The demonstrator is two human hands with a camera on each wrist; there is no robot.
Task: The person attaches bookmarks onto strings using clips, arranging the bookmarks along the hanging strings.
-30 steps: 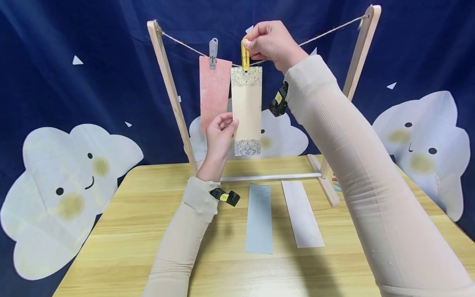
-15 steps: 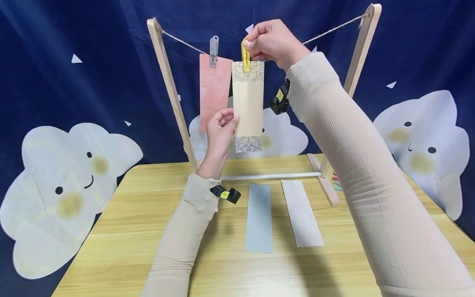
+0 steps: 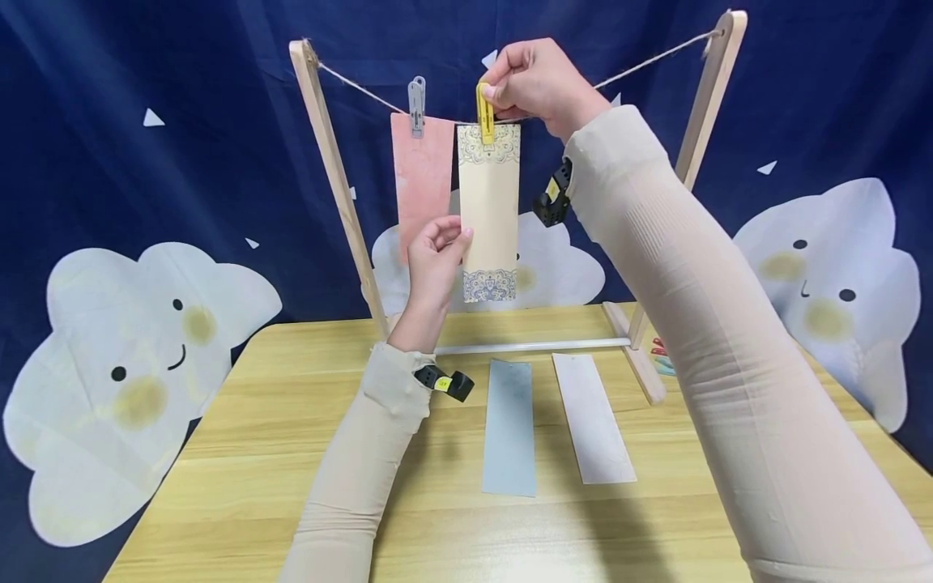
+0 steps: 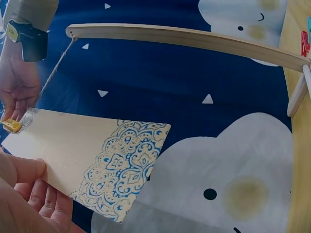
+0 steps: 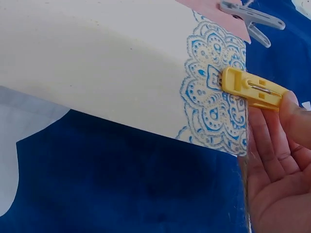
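A cream bookmark-shaped card (image 3: 490, 202) with blue lace-like patterns at both ends hangs upright at the twine (image 3: 357, 87). My left hand (image 3: 432, 263) pinches its left edge between thumb and fingers, below the middle. At the top edge my right hand (image 3: 539, 85) pinches the handles of a yellow clothespin (image 3: 485, 115). The clothespin's tips lie over the patterned end of the card, as the right wrist view shows closely. Left of it a pink card (image 3: 423, 174) hangs from the twine by a grey clothespin (image 3: 416, 107).
The twine runs between two wooden posts (image 3: 338, 186) joined low down by a white rod (image 3: 539, 346). On the wooden table (image 3: 291, 453) lie a blue-grey card (image 3: 509, 429) and a pale white card (image 3: 594, 419). Red and green clothespins (image 3: 662, 356) lie behind the right arm.
The yellow clothespin now sits lower over the cream card's top edge, and the card has shifted slightly right and up. Both hands keep their pinches. The pink card has swung a little.
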